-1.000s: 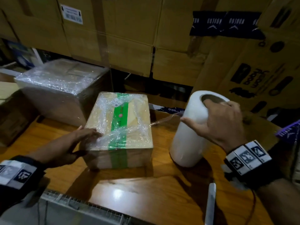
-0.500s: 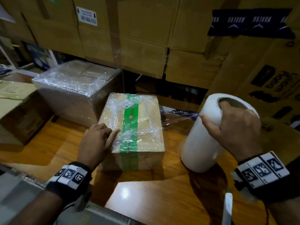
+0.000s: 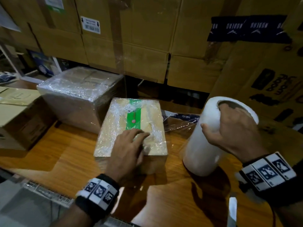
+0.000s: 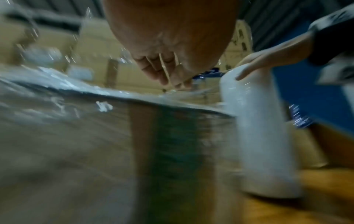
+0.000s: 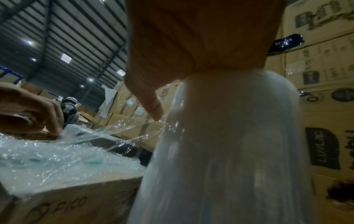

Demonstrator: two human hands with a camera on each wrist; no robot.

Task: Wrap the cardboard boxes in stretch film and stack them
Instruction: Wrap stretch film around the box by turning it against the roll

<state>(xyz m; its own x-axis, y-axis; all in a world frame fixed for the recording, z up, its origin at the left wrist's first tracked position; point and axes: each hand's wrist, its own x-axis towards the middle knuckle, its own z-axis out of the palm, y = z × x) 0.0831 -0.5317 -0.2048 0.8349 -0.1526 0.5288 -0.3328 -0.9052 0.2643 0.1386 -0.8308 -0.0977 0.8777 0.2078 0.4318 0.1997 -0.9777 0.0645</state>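
Note:
A small cardboard box (image 3: 114, 128) with green tape, partly covered in crinkled film, sits mid-table. My left hand (image 3: 139, 138) lies on its top near the front edge, fingers pressing the film down; the left wrist view shows my left hand (image 4: 168, 72) with fingertips on the box (image 4: 95, 151). My right hand (image 3: 229, 126) grips the top of the upright white stretch film roll (image 3: 205, 148), fingers inside its core, just right of the box. A sheet of film (image 3: 178, 126) runs taut from roll to box. In the right wrist view, my thumb lies along the roll (image 5: 229, 151).
A bigger film-wrapped box (image 3: 78, 95) stands behind and left, with a plain carton (image 3: 18, 115) further left. Stacked cartons (image 3: 147, 46) wall off the back and right. On the wooden table (image 3: 49, 153), a white stick-like object (image 3: 232, 210) lies near the front right.
My left hand has moved from the box's left side up onto its top and slid right. The right hand keeps its hold on the roll.

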